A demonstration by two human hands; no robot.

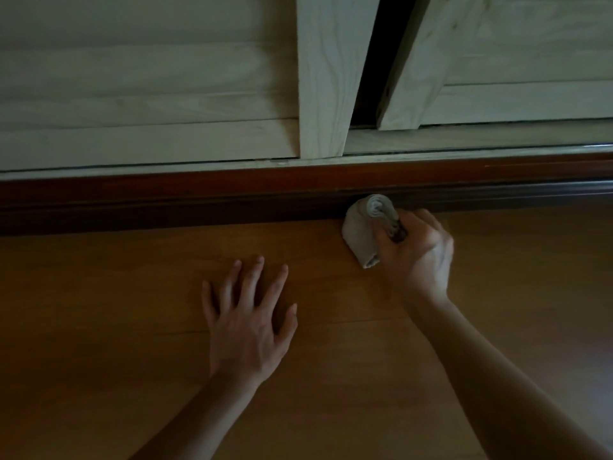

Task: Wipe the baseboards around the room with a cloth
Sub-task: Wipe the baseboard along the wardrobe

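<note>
At about 1 o'clock from the middle of the view, the right hand (414, 250) grips a rolled grey cloth (368, 227), which touches the dark baseboard (166, 207). At 7 o'clock, the left hand (252, 323) rests flat, fingers spread, on the wooden floor (99, 310).

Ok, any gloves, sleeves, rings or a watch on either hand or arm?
Nothing worn that shows. The left hand and right hand are bare, no gloves, no ring visible on the fingers. The left forearm and right forearm are bare to the frame's edge: no sleeve, watch or band at either wrist. The light is dim, so a thin ring could escape notice.
</note>
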